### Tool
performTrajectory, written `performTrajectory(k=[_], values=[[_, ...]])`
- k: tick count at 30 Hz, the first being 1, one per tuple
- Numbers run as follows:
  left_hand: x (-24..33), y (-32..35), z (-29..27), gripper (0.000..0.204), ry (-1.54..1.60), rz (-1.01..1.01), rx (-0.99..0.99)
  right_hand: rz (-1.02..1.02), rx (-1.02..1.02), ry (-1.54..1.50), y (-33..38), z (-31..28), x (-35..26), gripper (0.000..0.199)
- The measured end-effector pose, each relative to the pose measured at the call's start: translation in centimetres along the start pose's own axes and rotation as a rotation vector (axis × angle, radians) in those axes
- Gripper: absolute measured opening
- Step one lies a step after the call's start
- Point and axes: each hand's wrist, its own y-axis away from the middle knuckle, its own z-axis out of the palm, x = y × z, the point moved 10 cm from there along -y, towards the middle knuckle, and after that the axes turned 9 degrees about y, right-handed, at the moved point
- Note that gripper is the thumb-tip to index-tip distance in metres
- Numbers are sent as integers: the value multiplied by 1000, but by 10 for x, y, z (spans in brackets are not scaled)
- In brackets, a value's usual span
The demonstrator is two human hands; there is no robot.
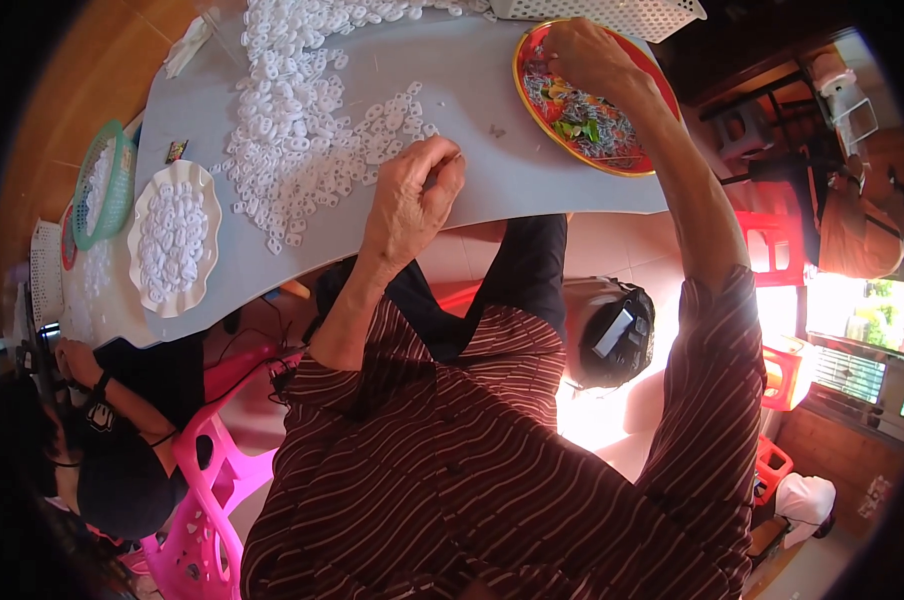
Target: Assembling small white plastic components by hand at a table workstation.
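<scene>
My left hand (415, 190) rests over the table's near edge, its fingers curled in and the thumb pressed toward them. Whatever it may hold is hidden; one small white plastic piece shows right by its fingertips. Many of these oval white plastic pieces with holes (292, 150) are heaped and spread to the left of it. Out at the far right, my right hand (587, 58) reaches into a round red tray with a yellow rim (525, 100). Its fingers bend down among small thin silvery metal pieces (612, 125), and the fingertips are hard to see.
A scalloped cream dish (138, 240) of white pieces and a green basket (125, 185) stand left on the grey table (462, 75). A white perforated basket (612, 12) sits at the back. Another person's arm (132, 400) is at lower left, near a pink chair (212, 470).
</scene>
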Motion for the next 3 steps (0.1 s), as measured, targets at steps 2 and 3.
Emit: performTrajectory(k=[2, 3], values=[[0, 1, -2, 8, 20, -17, 19, 20, -94, 26, -5, 6, -4, 21], [1, 0, -2, 8, 17, -15, 7, 45, -190, 55, -5, 9, -5, 27]])
